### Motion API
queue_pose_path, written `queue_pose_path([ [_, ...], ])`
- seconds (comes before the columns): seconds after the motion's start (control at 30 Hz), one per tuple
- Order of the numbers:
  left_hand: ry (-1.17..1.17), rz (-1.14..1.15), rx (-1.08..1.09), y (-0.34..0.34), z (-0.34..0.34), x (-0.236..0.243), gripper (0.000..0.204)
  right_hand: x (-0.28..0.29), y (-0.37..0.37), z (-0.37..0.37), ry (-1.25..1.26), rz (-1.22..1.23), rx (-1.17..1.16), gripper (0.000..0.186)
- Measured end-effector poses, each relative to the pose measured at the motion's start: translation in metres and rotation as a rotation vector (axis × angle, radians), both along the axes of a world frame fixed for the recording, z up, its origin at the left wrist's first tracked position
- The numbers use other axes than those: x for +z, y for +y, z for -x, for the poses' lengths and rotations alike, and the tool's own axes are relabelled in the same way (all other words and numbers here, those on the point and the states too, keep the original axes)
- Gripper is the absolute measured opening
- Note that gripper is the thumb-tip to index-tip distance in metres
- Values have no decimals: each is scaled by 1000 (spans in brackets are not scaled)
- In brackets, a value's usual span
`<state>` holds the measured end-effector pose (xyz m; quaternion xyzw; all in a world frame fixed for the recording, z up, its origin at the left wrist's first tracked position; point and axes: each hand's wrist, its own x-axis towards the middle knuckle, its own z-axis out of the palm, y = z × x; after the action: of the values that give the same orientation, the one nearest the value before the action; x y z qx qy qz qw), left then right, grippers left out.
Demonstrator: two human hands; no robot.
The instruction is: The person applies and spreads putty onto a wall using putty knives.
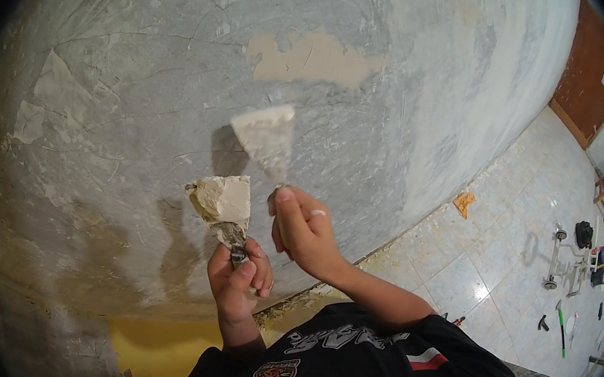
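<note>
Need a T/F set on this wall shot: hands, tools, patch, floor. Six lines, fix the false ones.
1. The left hand holds a putty knife heaped with cream filler. True.
2. Only one hand holds a tool. False: the right hand holds a second putty knife, its blade blurred.
3. On the grey wall, a cream patch shows higher in the picture than both blades. True.
4. Something orange hangs on the wall. False: the crumpled orange item lies on the tiled floor.
5. A green-handled tool lies to the person's right. True.
6. The person wears plain white. False: the shirt is mostly black.
</note>
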<state>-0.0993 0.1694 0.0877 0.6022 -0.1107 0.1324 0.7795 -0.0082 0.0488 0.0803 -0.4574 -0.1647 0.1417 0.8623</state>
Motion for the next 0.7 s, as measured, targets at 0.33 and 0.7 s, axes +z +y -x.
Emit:
queue_pose_path([
  [0.33,-16,-20,97,-4,-24,7,29,-10,-1,-38,-189,215,-87,44],
  [0.7,-35,-61,166,-14,-46,11,28,7,-3,-84,-407,300,-427,40],
])
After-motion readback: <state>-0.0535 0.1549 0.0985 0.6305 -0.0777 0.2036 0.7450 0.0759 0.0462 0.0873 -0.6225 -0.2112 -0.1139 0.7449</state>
